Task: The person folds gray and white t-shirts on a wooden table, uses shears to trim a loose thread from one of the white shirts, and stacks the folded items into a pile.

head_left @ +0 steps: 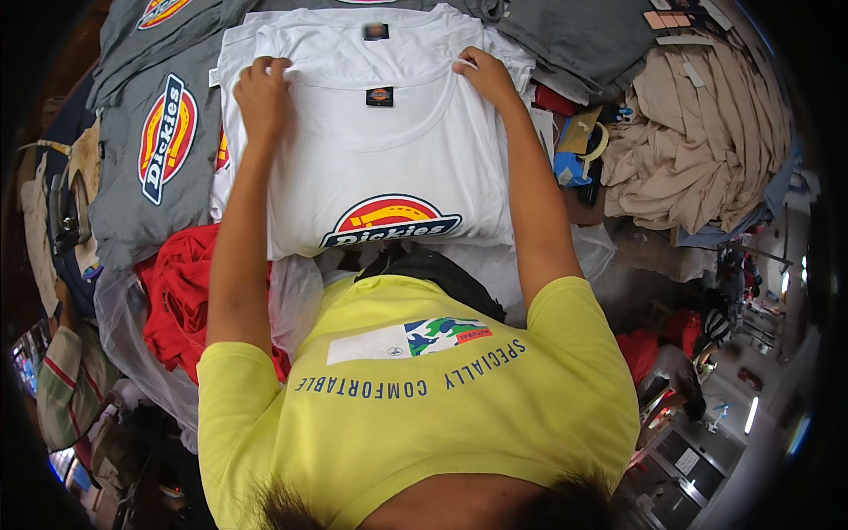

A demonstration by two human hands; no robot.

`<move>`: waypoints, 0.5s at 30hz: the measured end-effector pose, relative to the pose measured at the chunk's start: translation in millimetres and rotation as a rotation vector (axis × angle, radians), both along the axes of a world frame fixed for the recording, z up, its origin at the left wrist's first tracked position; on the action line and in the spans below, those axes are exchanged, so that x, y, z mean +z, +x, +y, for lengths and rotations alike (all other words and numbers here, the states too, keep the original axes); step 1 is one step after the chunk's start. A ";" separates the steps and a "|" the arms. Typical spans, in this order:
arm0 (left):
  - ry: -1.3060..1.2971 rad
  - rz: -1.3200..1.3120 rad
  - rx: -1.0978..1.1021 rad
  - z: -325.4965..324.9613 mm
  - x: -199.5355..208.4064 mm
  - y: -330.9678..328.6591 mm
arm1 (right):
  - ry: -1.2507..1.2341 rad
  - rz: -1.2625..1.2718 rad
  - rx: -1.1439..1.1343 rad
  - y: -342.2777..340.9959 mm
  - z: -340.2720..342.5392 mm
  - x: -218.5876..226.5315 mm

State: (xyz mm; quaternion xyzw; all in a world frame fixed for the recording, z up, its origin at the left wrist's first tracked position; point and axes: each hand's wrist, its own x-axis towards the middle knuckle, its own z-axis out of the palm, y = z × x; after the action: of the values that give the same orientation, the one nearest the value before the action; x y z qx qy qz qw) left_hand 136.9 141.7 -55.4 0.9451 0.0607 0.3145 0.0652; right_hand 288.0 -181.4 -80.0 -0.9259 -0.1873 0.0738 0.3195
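Note:
A white T-shirt (380, 159) lies face up before me, with a black neck label and a red, yellow and blue printed emblem near its lower fold. At its left shoulder corner, my left hand (262, 99) has its fingers curled over the cloth. My right hand (488, 78) pinches the right shoulder between thumb and fingers. Another white T-shirt (322, 44) shows beyond the neckline, underneath the one I hold. Grey T-shirts (124, 168) with a similar emblem lie close by my left hand.
More dark grey garments (574, 40) lie at the far right. Beside them are a tape roll (596, 141) and a large beige cloth heap (698, 141). Red cloth (181, 300) sits in clear plastic at my left. People are nearby on both sides.

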 end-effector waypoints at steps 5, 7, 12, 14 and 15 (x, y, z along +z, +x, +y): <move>-0.120 0.336 -0.648 -155.6 -17.2 -64.6 | -0.038 0.003 0.079 1.5 4.5 10.2; -0.165 0.506 -0.767 -191.0 -34.4 -80.1 | -0.003 0.000 0.080 5.5 6.1 14.5; -0.103 0.523 -0.740 -199.2 -46.5 -82.1 | 0.010 -0.180 0.026 19.4 16.6 13.8; -0.104 0.551 -0.744 -198.0 -45.5 -81.5 | -0.023 -0.225 0.003 27.6 26.5 12.1; -0.103 0.558 -0.746 -197.2 -45.0 -80.2 | -0.016 -0.225 -0.003 32.0 29.0 12.5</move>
State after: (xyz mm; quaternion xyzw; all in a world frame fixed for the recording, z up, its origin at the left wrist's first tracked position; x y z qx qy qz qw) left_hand 56.6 -55.5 -100.4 0.9464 -0.2523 -0.0002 0.2015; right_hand 320.0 -152.4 -67.5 -0.9312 -0.2200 -0.0297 0.2892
